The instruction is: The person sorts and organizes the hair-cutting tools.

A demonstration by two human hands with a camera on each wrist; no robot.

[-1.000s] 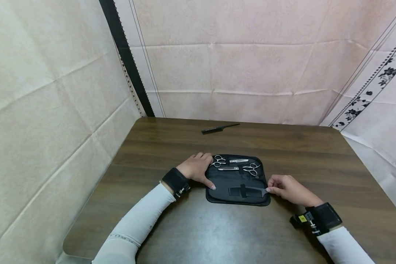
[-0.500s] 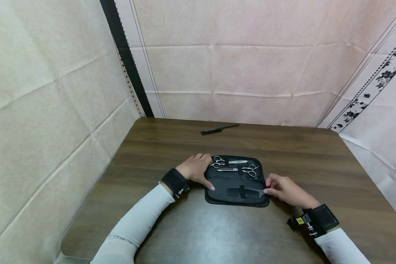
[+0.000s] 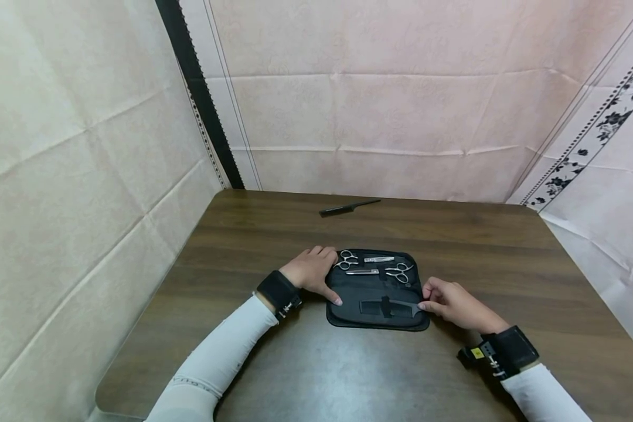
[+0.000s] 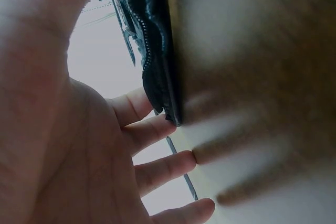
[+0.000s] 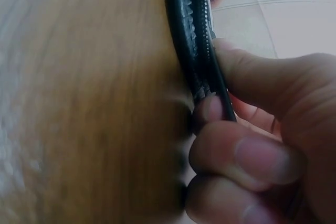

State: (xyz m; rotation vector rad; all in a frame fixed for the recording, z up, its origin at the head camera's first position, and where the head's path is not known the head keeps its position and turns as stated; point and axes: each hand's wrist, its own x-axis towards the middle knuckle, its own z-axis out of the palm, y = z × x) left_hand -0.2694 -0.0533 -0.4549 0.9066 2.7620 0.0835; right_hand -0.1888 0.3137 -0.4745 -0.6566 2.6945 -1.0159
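Observation:
An opened black zippered case (image 3: 348, 319) lies flat on the table. My left hand (image 3: 312, 271) rests along its left edge, thumb on top and fingers extended; in the left wrist view the fingers (image 4: 163, 174) reach past the zipper edge. A dark comb (image 3: 401, 308) lies in the case's front half under an elastic strap. My right hand (image 3: 456, 305) pinches the comb's tail at the case's right edge. In the right wrist view the thumb (image 5: 252, 74) is above the case edge and the other fingers are curled beside it; the comb's tail is hidden there.
Two pairs of silver scissors, one (image 3: 346, 260) with rings at left and another (image 3: 400, 272) with rings at right, lie strapped in the case's back half. A black tail comb (image 3: 343, 209) lies near the far edge of the wooden table (image 3: 253, 234). Cloth hangs behind.
The comb in the case has slid slightly left under its strap, with my right hand moving left along with it. My left hand stays on the case edge.

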